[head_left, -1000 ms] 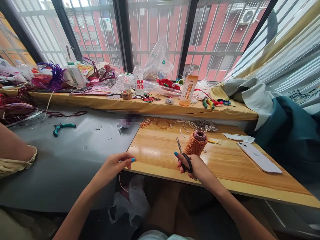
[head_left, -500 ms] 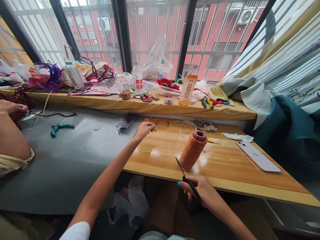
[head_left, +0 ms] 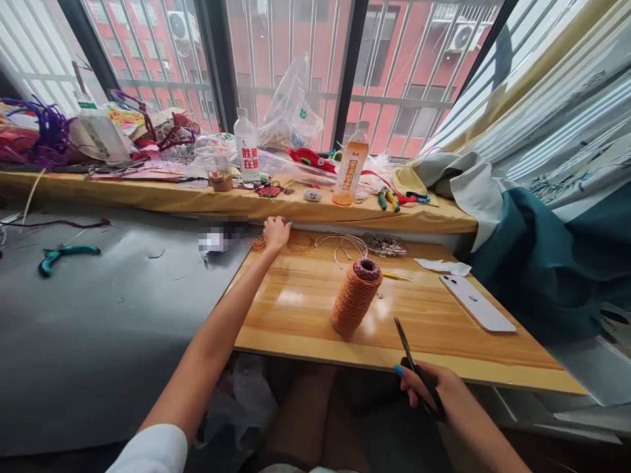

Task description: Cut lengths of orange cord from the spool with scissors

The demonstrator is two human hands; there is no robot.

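Observation:
At the far left corner of the wooden board, my left hand (head_left: 277, 234) reaches down with bent fingers, right beside a bundle of thin orange cord (head_left: 258, 243). Its fingertips are mostly hidden, so whether they grip anything cannot be seen. A flat coil of similar cord (head_left: 300, 246) lies just to its right. Near the front edge, my right hand (head_left: 434, 387) is closed around black-handled scissors (head_left: 417, 364), their blades close together and pointing up and away. Between the hands, a large spool of orange cord (head_left: 355, 299) stands on the board.
White cords (head_left: 342, 244), a clear tray of beads (head_left: 386, 245), yellow tweezers (head_left: 397, 276), a tissue (head_left: 444, 266) and a phone (head_left: 477, 303) lie on the wooden board (head_left: 296, 325). Teal pliers (head_left: 66, 255) rest on the grey mat. Bottles and craft materials crowd the windowsill (head_left: 197, 205).
My left hand has moved away from me onto the cord area at the board's back left. My right hand has carried the scissors rightward, away from the spool. The view has turned right.

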